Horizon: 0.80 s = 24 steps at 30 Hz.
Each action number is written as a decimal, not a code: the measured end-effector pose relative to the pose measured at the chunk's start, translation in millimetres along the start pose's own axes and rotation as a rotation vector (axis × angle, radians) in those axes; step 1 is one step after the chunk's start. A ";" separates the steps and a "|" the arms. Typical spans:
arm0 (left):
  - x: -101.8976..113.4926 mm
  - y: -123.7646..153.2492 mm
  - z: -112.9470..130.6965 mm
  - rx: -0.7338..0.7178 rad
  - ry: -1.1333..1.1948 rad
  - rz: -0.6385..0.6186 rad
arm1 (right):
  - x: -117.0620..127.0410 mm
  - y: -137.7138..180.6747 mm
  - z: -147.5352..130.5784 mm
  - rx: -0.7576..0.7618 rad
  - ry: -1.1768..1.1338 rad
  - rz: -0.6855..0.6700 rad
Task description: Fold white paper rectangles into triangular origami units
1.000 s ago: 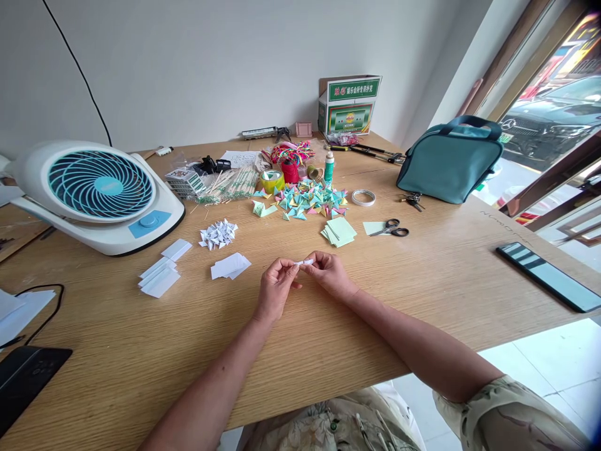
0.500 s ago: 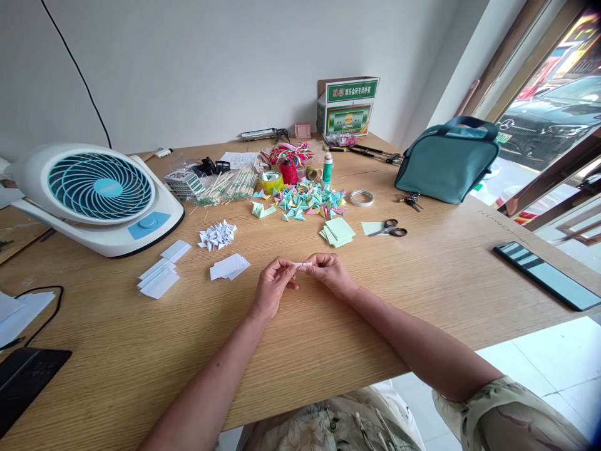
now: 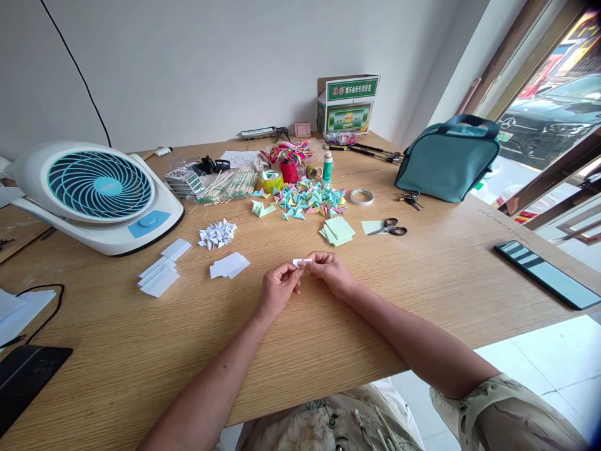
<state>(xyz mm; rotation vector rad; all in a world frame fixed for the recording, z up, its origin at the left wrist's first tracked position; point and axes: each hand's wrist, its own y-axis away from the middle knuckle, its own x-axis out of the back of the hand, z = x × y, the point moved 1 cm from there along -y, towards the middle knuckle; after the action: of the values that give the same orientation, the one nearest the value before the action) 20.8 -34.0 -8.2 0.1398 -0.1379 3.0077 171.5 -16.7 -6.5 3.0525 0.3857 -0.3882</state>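
Bare left hand [image 3: 277,286] and bare right hand [image 3: 332,274] together pinch a small folded white paper strip [image 3: 297,262].
The strip lies at the far ends of both hands, over the brown wood-grain bench [image 3: 141,357], its long axis running left to right; both hands touch it, so neither looks nearer. Left of the strip lies a loose stack of flat white rectangular paper slips [image 3: 229,266]; beyond the strip and leftward, a heap of small white folded-paper pieces [image 3: 218,235]; beyond it and rightward, a stack of pale green square paper sheets [image 3: 340,231]; farther, straight beyond it, a heap of multicoloured folded-paper pieces [image 3: 307,200].
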 end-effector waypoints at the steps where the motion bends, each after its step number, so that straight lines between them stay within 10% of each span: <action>1: -0.5 0.4 0.8 0.001 0.018 0.011 | -0.1 0.2 -0.5 0.007 0.015 -0.002; 24: 4.3 3.4 9.0 0.006 0.006 0.003 | -3.0 2.0 1.7 0.181 0.371 0.026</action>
<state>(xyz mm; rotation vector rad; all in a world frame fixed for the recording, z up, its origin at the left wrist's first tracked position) 16.9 -37.7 0.9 0.1308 -0.1280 3.0112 168.7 -19.4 -7.4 3.3009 0.3387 0.1594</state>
